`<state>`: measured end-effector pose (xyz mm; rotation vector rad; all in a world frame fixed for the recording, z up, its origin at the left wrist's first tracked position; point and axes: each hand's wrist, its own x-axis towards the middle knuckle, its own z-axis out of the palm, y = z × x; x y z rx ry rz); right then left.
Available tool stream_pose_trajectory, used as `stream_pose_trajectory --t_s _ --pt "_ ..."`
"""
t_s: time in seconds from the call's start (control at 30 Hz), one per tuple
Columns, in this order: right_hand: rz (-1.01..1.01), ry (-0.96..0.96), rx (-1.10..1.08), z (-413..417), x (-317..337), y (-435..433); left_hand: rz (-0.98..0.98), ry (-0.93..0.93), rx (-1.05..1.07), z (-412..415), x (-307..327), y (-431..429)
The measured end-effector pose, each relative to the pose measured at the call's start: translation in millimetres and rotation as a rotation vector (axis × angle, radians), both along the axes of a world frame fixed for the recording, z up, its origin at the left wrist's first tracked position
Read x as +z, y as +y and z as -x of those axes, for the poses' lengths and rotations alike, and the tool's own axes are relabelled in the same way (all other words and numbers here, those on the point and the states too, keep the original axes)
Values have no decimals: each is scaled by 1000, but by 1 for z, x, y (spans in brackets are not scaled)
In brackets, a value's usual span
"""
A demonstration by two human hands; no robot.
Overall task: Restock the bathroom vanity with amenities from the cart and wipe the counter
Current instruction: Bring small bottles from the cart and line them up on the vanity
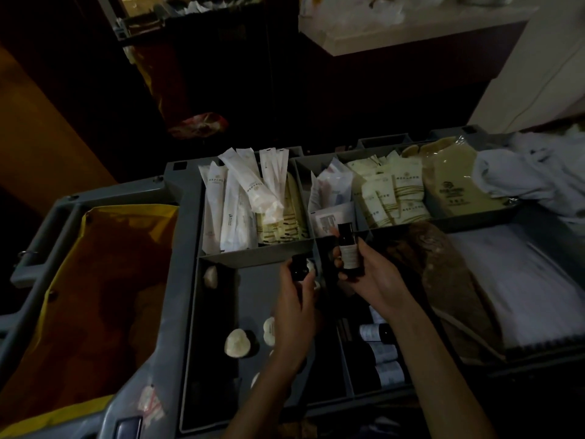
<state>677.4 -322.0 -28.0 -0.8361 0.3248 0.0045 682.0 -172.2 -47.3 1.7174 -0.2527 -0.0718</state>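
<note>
Dim light, view down onto the grey cart (185, 198), whose top tray is split into compartments. Yellow bag (95, 280) hangs open at its left end. At the right, crumpled white cloth (538, 175) lies behind a folded white stack (522, 280).

Back row, left to right: long white packets (234, 198), cream sachets (392, 191), tan wrapped pack (452, 182). The front-left compartment holds a few round white pieces (237, 343), scattered apart. In the narrow front compartment right of centre, labelled bottles (380, 353) lie on their sides, touching.

Right hand (373, 280) – grip closed round a small dark bottle with pale label (348, 251), held upright above the divider in the middle of the tray. Left hand (292, 305) – just beside it, over the front-left compartment, fingers curled round a second dark bottle (297, 270), which they mostly hide. The two held bottles are near each other, not touching.
</note>
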Motion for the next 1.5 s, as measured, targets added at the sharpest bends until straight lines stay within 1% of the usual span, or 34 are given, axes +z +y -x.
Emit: stream_pose_trajectory --t_s 0.1,0.2,0.3,0.43,0.5,0.6,0.63,0.7,0.8,0.9,1.0,1.03,1.07,1.17,1.27,1.33,1.43,1.5 --pt "40 13 -40 0 1 2 3 13 7 1 3 0" --pt "-2 14 -100 0 3 3 17 34 11 1 2 -1" --pt "-5 25 -172 7 5 9 38 77 -24 5 4 -1" --pt "10 48 -232 27 11 27 77 74 -81 11 14 -4" --pt "72 47 -235 40 17 37 90 81 -130 16 15 -3" --pt "228 89 -271 60 26 46 119 64 -186 24 23 1" --pt "240 107 -295 64 30 49 131 46 -208 26 27 3" --pt "184 166 -372 74 35 55 157 32 -261 30 35 9" --pt "78 160 -509 98 42 65 185 51 -370 38 42 13" --pt "60 114 -644 130 46 77 171 79 -513 54 45 10" --pt "116 188 -797 162 42 93 149 74 -645 75 41 12" --pt "47 162 -859 173 42 100 146 79 -688 83 37 12" --pt "62 149 -903 186 41 109 136 101 -729 92 32 13" --pt "202 248 -1011 222 37 143 53 184 -859 122 27 17" --pt "175 232 -1131 255 39 169 8 123 -977 151 25 25" --pt "178 216 -1224 275 39 179 -52 165 -1100 170 23 28" --pt "246 210 -1326 312 40 193 -110 85 -1252 204 27 31" --pt "300 235 -1366 341 38 199 -109 114 -1344 230 37 32"
